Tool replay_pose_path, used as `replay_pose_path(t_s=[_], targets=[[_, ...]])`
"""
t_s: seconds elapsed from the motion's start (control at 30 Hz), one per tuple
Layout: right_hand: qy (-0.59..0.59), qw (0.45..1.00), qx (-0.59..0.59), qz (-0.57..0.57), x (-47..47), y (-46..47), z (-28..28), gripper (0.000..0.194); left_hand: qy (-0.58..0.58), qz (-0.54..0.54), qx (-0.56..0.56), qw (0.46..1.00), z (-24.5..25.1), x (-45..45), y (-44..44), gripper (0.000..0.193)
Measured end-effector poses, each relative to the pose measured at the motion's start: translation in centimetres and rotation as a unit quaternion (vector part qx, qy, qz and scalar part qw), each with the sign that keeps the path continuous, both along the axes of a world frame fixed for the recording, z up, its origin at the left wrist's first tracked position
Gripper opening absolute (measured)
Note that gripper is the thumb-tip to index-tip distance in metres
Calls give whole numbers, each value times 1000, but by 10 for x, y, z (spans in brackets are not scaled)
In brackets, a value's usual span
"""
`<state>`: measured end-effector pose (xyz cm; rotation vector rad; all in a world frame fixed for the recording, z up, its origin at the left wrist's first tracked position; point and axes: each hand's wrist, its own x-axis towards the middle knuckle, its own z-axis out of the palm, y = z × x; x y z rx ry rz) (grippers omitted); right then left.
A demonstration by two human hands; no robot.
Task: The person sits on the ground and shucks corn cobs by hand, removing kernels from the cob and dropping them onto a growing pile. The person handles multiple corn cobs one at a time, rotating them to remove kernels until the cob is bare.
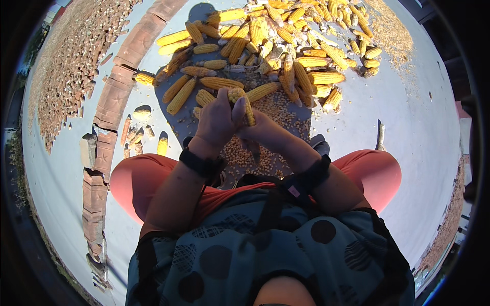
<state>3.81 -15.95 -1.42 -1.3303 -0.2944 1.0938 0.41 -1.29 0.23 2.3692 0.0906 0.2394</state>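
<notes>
Between my two hands is a yellow ear of corn (236,95), tilted, its kernels showing at the upper end and along the right side. My left hand (217,119) wraps around it, thumb pressed near the top. My right hand (257,128) closes on its lower part, touching the left hand. A dark pointed shape shows just under the right hand; what it is cannot be made out. Loose corn kernels (273,153) lie scattered on the ground below. Just beyond my hands rests another ear of corn (263,91).
A heap of corn ears (302,42) with husk bits spreads ahead. Left of me are stripped cob pieces (125,131) and a row of ridged reddish tiles (121,88). Past the tiles lies a wide pile of cobs (76,72). Spread kernels (394,30) lie far right; one cob (381,135) stands nearer.
</notes>
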Motion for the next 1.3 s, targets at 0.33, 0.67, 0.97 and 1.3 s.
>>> replay_pose_path(t_s=[0.33,0.67,0.97,1.3], targets=[[150,987,32,40,1,-13,-28,16,-34,-51,-31,998,-19,-2,3,37],[94,995,-6,8,-1,-6,-11,17,-9,-38,-8,999,-13,3,5,32],[141,988,16,56,11,-19,-21,16,-72,-104,25,992,-33,2,13,26],[38,996,-82,10,3,-8,-13,21,-80,-110,41,990,-20,4,15,23]])
